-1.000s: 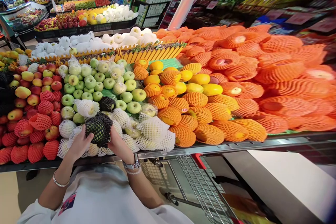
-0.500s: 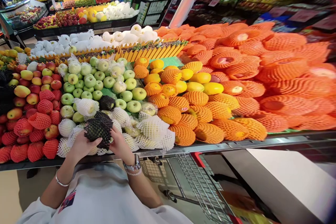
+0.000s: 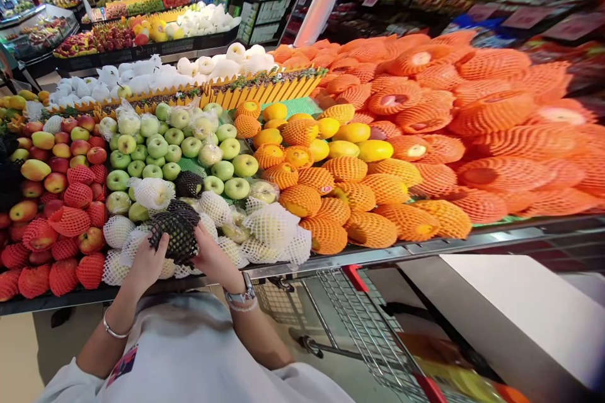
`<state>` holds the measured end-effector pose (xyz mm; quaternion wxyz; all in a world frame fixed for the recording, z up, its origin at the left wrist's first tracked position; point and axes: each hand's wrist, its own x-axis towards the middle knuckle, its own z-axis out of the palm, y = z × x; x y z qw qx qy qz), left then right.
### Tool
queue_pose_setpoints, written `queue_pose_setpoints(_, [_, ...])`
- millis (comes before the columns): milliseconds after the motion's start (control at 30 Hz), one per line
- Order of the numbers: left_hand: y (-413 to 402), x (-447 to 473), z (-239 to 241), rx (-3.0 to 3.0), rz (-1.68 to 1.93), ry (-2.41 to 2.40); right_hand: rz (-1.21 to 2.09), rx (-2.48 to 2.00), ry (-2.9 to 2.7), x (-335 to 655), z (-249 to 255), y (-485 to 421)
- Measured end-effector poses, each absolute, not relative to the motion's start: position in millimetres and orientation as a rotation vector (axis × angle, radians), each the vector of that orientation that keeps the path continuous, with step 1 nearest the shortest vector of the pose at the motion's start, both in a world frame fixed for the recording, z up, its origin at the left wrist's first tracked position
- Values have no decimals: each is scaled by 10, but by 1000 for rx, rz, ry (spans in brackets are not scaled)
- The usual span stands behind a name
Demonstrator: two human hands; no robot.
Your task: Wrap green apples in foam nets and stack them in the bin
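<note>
Between my two hands is a fruit in a black foam net (image 3: 174,231), its skin mostly hidden by the mesh. My left hand (image 3: 149,262) grips its left side, thumb laid over the front. On its right side, my right hand (image 3: 212,252) is closed round it, fingers partly hidden behind. Another black-netted fruit (image 3: 190,184) lies just beyond, among the green apples (image 3: 156,146). A white-netted fruit (image 3: 152,193) sits touching or close behind the held one. More white-netted fruits (image 3: 271,227) lie to the right along the front edge.
Red apples (image 3: 57,182), some in red nets, are heaped at the left. Orange-netted yellow fruits (image 3: 371,228) and large orange-netted fruits (image 3: 510,179) fill the right. A metal rail (image 3: 359,258) edges the stand. Below it stands a wire shopping cart (image 3: 350,308), beside a white box-like surface (image 3: 501,308).
The black-netted fruit has turned slightly in my hands, and my left thumb has shifted upward and left on it. The whole view has swung a little to the right.
</note>
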<state>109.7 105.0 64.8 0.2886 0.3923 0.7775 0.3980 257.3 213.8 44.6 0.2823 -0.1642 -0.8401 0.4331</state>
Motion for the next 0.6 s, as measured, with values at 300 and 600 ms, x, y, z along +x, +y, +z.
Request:
queue_pose_setpoints(300, [973,958,588,838,1148,1983,1567,-499,-1488,2509,-20,2146])
queue_pose_setpoints(600, [883,896,322,849,1339,2026,1641,-394,-1533,2383,32,2136])
